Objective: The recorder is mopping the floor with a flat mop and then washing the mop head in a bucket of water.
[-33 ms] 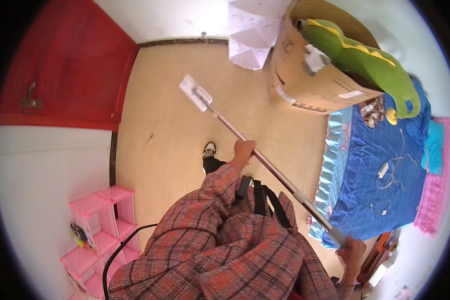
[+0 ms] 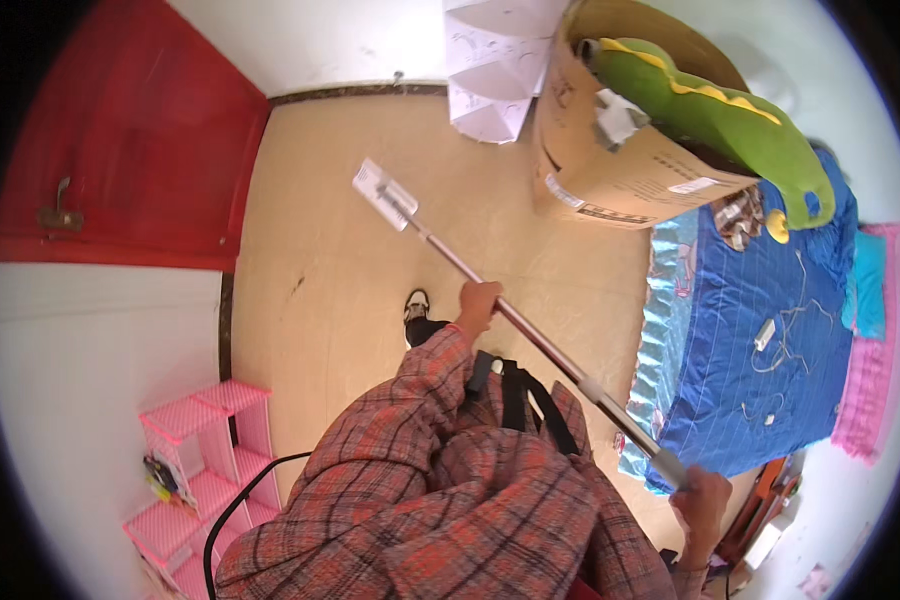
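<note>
A flat mop (image 2: 545, 345) slants across the middle of the view, its long metal pole running from the lower right to the upper left. Its white rectangular head (image 2: 372, 182) lies on the tan floor (image 2: 320, 190) ahead of me. My left hand (image 2: 480, 306) is wrapped round the pole about midway. At the grey grip on the pole's upper end, my right hand (image 2: 703, 505) is closed, close to my right side. The underside of the mop head is hidden.
A red door (image 2: 120, 130) stands at the left, with pink shelves (image 2: 205, 425) below it along the wall. A large cardboard box (image 2: 610, 170) holding a green plush toy (image 2: 710, 110) stands far right beside a white folded panel (image 2: 495, 75). A blue-covered bed (image 2: 740, 350) borders the right.
The whole view has shifted slightly. Both hands keep their hold on the mop, and its head appears a little farther left and lower in the picture.
</note>
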Motion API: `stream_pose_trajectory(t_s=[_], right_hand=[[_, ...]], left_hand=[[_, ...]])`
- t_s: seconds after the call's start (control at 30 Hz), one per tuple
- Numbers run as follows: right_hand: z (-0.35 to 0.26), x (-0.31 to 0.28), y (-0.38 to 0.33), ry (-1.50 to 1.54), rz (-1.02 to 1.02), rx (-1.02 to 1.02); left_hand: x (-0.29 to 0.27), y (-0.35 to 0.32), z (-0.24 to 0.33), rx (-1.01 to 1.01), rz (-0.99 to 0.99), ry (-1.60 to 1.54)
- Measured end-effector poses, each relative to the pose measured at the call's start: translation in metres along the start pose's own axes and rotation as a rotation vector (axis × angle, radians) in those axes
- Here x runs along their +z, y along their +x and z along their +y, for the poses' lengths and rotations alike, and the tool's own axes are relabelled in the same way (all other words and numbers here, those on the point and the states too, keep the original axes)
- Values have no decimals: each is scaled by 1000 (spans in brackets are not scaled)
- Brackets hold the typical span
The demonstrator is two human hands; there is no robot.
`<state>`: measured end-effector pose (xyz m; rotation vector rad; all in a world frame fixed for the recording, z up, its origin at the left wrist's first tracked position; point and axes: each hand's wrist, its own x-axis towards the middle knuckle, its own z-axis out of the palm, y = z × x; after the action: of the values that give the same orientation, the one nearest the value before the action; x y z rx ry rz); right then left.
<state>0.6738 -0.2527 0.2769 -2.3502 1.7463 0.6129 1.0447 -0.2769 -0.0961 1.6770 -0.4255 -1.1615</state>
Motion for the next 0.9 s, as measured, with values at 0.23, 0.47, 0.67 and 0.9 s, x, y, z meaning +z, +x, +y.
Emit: stream_pose_trajectory(t_s=[0.23,0.47,0.67,0.9], right_hand=[[-40,-31,54,-96,186,-118],[-46,-67,118,-149,1,-24],[-62,-118,195,-225,-10,71],[-70,-144,257,-310,-90,213]], left_hand=[[1,26,43,-606,57,-145],[-27,139,98,-422,105,-92],[-12,321,259,-136,22,-597],[-31,511,322,-87,-108,-898]])
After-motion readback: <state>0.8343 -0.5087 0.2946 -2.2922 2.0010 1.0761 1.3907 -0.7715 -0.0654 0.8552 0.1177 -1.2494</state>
